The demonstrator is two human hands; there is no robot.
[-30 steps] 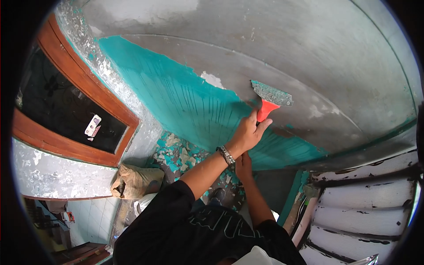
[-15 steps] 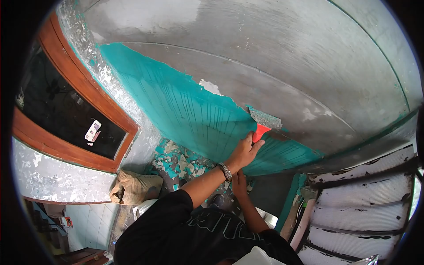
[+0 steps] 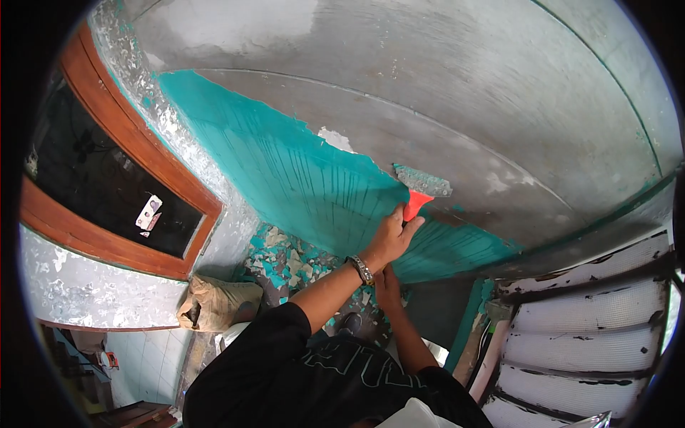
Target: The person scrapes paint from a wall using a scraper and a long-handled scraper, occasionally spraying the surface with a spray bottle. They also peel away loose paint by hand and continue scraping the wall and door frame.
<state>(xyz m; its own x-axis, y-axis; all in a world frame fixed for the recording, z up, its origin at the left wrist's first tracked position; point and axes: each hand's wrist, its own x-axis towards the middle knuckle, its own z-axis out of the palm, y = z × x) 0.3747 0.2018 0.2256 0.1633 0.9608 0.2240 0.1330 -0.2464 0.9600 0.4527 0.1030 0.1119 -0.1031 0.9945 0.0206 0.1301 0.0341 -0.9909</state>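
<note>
My left hand [image 3: 389, 234], with a metal bracelet at the wrist, is wrapped round the handle of a scraper [image 3: 421, 201]. The scraper has a red-orange neck and a wide blade [image 3: 422, 181] crusted with grey and teal residue. That blade lies at the wall, along the ragged upper edge of the teal paint [image 3: 314, 189], with bare grey wall [image 3: 457, 100] above. Lower down, behind the left wrist, hangs my right hand [image 3: 387, 291]. Its fingers look loosely extended and hold nothing I can see; they are partly hidden.
Teal and pale paint flakes [image 3: 292, 260] litter the floor by the wall. A brown sack [image 3: 222, 303] stands at left under a wood-framed window [image 3: 203, 235]. White slatted panels [image 3: 581, 324] are on the right. My shoe [image 3: 349, 323] shows among the debris.
My left hand and the scraper have shifted slightly up and left in view, along the paint edge. My right hand stays low, almost unmoved.
</note>
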